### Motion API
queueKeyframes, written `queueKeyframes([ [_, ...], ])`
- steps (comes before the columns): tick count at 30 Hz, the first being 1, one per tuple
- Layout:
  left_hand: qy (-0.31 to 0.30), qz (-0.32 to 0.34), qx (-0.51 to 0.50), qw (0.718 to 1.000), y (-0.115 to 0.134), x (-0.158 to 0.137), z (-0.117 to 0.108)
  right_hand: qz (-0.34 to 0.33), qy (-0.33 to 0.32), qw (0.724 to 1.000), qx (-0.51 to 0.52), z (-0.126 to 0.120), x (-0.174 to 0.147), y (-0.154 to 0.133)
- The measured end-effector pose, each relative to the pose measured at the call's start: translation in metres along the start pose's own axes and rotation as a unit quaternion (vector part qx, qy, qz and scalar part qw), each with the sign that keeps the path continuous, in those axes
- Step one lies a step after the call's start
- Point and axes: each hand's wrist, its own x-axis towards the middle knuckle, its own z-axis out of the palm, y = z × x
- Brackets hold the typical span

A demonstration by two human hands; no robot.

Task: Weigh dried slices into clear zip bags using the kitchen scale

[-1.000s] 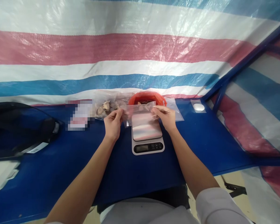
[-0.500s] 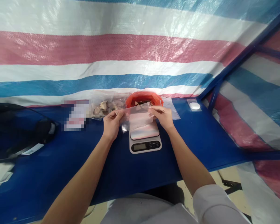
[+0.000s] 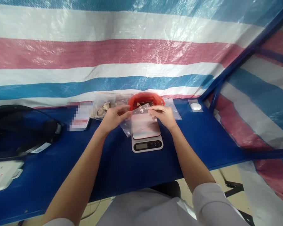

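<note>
A clear plastic bag is stretched between my two hands, above a white kitchen scale. My right hand pinches its upper right edge between thumb and fingers. At the bag's left edge, my left hand has its thumb and fingertips closed in on the thin film. The bag's lower part hangs slantwise over the scale's left side. Behind the scale stands an open red plastic bag with brown dried pieces inside. The scale's display looks blank.
Left of the red bag lie clear bags of pale dried pieces and a phone. Flat clear bags and a white oval object lie to the right. A black headset-like item and white power strip sit far left.
The clear bag has crumpled and tipped; its lower part now hangs down to the left. My left hand has turned, its fingers pointing more to the right. The view has shifted slightly.
</note>
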Motion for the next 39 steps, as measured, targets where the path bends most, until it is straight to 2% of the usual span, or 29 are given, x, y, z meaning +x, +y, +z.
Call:
queueKeyframes([
  [4,-0.085,0.050,0.153,0.983,0.030,0.013,0.000,-0.026,-0.029,0.999,-0.025,0.005,0.004,-0.011],
  [6,-0.142,0.041,0.159,0.976,0.042,0.018,0.005,-0.044,-0.032,0.998,-0.037,0.006,0.004,-0.016],
  [8,-0.163,0.019,0.114,0.980,0.049,0.019,0.012,-0.060,-0.025,0.997,-0.049,0.003,0.004,-0.019],
  [11,-0.130,-0.008,0.039,0.991,0.052,0.018,0.023,-0.068,-0.005,0.996,-0.056,-0.009,0.002,-0.020],
  [14,-0.077,-0.023,-0.030,0.996,0.048,0.017,0.035,-0.053,0.045,0.997,-0.043,-0.025,-0.002,-0.016],
  [17,-0.033,-0.019,-0.117,0.992,0.042,0.019,0.050,0.013,0.086,0.996,-0.006,-0.041,-0.004,-0.011],
  [20,-0.016,-0.027,-0.176,0.984,0.040,0.022,0.070,0.080,0.088,0.992,0.031,-0.053,-0.005,-0.007],
  [24,-0.017,-0.035,-0.194,0.980,0.043,0.023,0.097,0.098,0.088,0.990,0.052,-0.068,-0.001,-0.003],
  [28,-0.028,-0.031,-0.125,0.991,0.043,0.025,0.117,0.091,0.102,0.989,0.055,-0.089,0.007,0.004],
  [33,0.020,0.052,0.007,0.998,0.043,0.026,0.129,0.105,0.095,0.989,0.046,-0.124,0.023,0.009],
  [36,0.029,0.122,0.113,0.986,0.043,0.027,0.136,0.112,0.099,0.988,0.039,-0.142,0.032,0.014],
  [39,0.016,0.223,0.215,0.951,0.042,0.027,0.147,0.109,0.104,0.988,0.026,-0.155,0.041,0.021],
])
